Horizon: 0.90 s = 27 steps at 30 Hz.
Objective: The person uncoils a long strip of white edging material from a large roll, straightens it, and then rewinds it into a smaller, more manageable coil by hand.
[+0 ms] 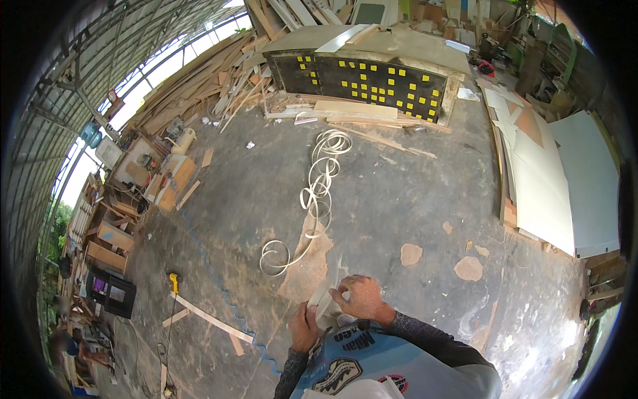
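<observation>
In front of my body, my left hand (pixel 304 328) is closed around the lower side of a pale, whitish strip (pixel 323 300), which looks like a loop or small roll. The fingers of my right hand (pixel 361 297) pinch its upper right side. Both hands are close together, partly hiding the strip. Beyond them, a long cream-coloured strip (pixel 321 174) lies on the concrete floor in loose, overlapping coils. Its near end curls into a ring beside a bare brownish floor patch (pixel 307 272). Whether it joins the piece in my hands, I cannot tell.
On the left are a yellow power tool (pixel 174 280), a blue hose (pixel 229 302), wooden strips (pixel 216 319) and a black case (pixel 111 292). A person (pixel 78 347) is at far left. White panels (pixel 535 176) stack at right; a black bench with yellow squares (pixel 372 83) stands ahead.
</observation>
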### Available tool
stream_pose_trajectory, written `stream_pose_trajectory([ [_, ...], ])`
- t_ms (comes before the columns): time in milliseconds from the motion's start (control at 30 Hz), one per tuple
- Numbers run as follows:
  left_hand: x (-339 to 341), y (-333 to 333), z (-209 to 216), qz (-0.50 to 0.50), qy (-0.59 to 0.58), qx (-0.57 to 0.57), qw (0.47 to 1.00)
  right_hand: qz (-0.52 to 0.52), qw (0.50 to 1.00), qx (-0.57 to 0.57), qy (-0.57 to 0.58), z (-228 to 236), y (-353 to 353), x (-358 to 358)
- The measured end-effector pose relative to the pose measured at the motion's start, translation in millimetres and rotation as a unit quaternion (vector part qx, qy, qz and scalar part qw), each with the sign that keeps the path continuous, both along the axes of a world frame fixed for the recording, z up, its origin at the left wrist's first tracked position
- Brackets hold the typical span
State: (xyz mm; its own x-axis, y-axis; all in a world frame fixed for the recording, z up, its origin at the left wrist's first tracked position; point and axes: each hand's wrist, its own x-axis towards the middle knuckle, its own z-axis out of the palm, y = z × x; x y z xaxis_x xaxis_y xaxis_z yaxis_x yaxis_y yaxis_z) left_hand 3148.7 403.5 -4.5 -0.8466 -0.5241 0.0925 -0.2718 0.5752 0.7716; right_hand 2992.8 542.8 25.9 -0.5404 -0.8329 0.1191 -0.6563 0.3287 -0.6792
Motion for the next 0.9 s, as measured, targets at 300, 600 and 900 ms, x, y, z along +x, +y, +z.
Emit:
stream_pose_trajectory([
  [300,-15.2,4.2,16.5,-0.090,0.113,-0.045,0.988,0.126,0.990,-0.062,-0.025,18.5,-11.0,-1.6],
  [600,-19.7,-4.6,25.0,-0.065,0.064,-0.140,0.986,-0.056,0.982,-0.161,-0.075,11.2,7.0,-1.6],
  [900,-26.1,-9.9,43.6,-0.069,0.074,-0.098,0.990,-0.082,0.872,-0.377,-0.303,1.5,-5.1,-6.2],
])
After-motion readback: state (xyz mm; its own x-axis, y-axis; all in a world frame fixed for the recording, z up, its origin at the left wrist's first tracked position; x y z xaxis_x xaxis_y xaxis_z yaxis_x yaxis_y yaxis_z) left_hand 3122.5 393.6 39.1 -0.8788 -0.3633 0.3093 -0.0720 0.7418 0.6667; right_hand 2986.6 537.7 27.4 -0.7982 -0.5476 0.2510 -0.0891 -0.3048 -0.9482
